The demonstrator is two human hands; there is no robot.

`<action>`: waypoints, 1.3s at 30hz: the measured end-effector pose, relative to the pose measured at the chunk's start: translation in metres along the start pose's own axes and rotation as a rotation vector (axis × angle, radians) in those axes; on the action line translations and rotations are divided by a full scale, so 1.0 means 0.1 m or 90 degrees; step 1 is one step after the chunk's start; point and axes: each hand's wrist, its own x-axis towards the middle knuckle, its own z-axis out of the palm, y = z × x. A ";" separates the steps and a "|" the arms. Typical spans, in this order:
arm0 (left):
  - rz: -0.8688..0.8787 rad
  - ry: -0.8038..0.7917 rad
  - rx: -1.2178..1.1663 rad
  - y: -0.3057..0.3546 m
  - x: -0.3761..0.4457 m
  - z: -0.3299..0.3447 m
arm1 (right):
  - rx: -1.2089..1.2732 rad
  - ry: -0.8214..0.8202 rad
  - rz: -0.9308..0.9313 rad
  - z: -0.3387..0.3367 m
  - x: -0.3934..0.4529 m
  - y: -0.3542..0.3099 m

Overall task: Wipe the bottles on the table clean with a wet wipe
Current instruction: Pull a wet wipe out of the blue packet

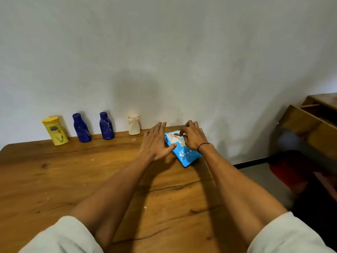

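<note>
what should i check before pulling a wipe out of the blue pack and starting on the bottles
1. Blue plastic wipe pack flat on the wooden table: ok.
2. Left hand steadying the pack, thumb on it: ok.
3. Right hand grip on the flap: cannot tell.
4. Wipe pulled out: not ok, none visible.
5. Yellow bottle, two dark blue bottles, white bottle upright along the wall: ok.

The person is wearing pale grey-white sleeves [62,234] pushed up past the elbows, and a thin black band [203,146] is circling the right wrist.
</note>
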 end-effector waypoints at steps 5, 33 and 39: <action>-0.066 -0.105 -0.054 0.16 0.01 0.47 | -0.014 -0.089 0.081 0.17 0.02 0.16; -0.090 -0.290 -0.011 0.19 0.14 1.03 | 0.384 0.149 0.146 0.08 0.50 0.35; -0.081 -0.270 -0.052 0.17 0.16 1.02 | 0.555 0.126 0.184 0.04 0.55 0.26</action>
